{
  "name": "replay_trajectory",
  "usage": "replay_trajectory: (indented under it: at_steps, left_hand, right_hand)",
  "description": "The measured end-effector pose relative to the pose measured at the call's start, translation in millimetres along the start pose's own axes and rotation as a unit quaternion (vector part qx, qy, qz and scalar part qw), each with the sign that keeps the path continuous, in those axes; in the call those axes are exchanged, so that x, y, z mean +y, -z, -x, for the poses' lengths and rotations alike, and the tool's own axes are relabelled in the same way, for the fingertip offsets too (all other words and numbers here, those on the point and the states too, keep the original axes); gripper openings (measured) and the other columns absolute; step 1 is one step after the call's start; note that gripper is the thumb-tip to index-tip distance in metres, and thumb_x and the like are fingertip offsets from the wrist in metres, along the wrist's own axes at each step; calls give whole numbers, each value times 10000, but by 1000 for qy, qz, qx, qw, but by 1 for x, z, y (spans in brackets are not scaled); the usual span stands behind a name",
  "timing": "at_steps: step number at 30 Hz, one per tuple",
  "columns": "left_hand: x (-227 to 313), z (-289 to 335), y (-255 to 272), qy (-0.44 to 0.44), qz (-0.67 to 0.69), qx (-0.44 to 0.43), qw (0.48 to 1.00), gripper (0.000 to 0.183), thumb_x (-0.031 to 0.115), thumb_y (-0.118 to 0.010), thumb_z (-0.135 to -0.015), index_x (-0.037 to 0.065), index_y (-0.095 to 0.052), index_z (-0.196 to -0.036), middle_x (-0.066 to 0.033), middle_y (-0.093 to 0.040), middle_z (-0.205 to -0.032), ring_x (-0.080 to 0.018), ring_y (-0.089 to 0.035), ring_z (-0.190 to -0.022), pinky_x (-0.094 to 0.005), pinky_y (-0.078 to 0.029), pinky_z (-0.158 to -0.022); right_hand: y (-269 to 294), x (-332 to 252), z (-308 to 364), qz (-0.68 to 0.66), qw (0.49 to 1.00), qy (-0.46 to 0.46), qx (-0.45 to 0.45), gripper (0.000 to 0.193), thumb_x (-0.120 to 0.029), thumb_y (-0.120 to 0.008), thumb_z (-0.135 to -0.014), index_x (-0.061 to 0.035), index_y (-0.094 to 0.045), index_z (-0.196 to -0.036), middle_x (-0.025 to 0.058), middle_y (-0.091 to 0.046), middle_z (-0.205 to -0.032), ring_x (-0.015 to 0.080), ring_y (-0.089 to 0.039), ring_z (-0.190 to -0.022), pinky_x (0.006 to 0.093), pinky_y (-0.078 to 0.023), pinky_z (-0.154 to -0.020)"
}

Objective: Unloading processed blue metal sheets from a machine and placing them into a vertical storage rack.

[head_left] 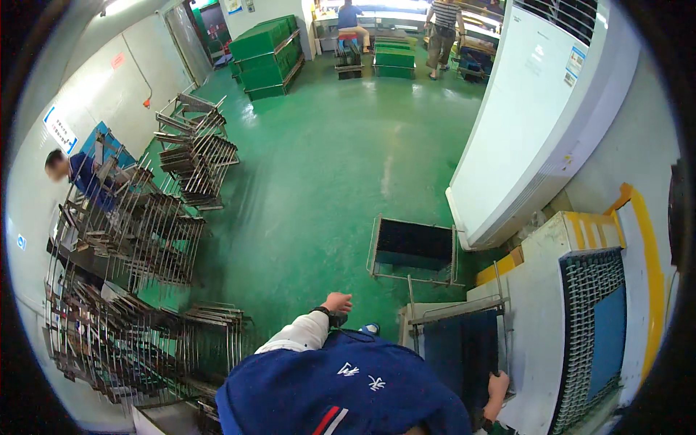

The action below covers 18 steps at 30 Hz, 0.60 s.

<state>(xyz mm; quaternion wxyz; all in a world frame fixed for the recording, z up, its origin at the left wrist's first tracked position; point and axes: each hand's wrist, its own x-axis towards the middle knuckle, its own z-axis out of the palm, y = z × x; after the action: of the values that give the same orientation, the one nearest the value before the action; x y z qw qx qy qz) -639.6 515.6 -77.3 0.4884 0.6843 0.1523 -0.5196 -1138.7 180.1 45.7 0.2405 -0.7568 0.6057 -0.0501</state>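
Note:
My left hand (338,303) hangs over the green floor in front of my body, fingers stretched out and nothing in them. A dark band circles that wrist. At the lower right, my right hand (496,389) curls at the edge of a dark blue panel (458,348). That panel stands in a metal-framed rack (464,310), beside the white machine. My blue garment covers part of the rack, and the fingers' far side is hidden. Farther ahead on the floor sits another metal rack (455,254) holding dark flat panels (413,243).
Metal racks (192,163) crowd the left side, with a person (85,174) behind them. At right stand a mesh conveyor (573,362) carrying a blue panel (607,337) and a tall white cabinet (507,123). Green crates (268,58) and two people (349,18) are at the back.

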Motion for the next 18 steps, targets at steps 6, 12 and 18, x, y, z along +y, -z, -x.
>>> replay_trajectory:
  at_steps: [6,12,18]
  left_hand:
    - [-1,-6,-1,5,25,9,1000,322,259,-540,-847,7,-468,-1033,-120,-570,-892,-224,-573,-678,-329,-472,-531]
    - [-5,-9,2,-9,50,-6,999,297,236,-559,-839,2,-483,-1005,-113,-562,-834,-205,-550,-631,-312,-450,-493]
    - [1,6,6,1,63,-94,994,367,273,-569,-829,-1,-480,-1056,-119,-576,-932,-211,-572,-690,-315,-468,-542]
  right_hand:
    - [11,-20,6,-49,999,7,-18,250,-136,-617,-713,48,-613,-883,237,-606,-815,374,-578,-788,386,-429,-711]
    - [28,-50,20,11,1000,-26,4,247,-138,-588,-711,63,-616,-852,237,-610,-804,367,-585,-798,382,-432,-726]
    - [17,-32,10,-21,999,-38,8,258,-146,-566,-718,70,-618,-850,236,-612,-795,364,-588,-799,376,-434,-727]
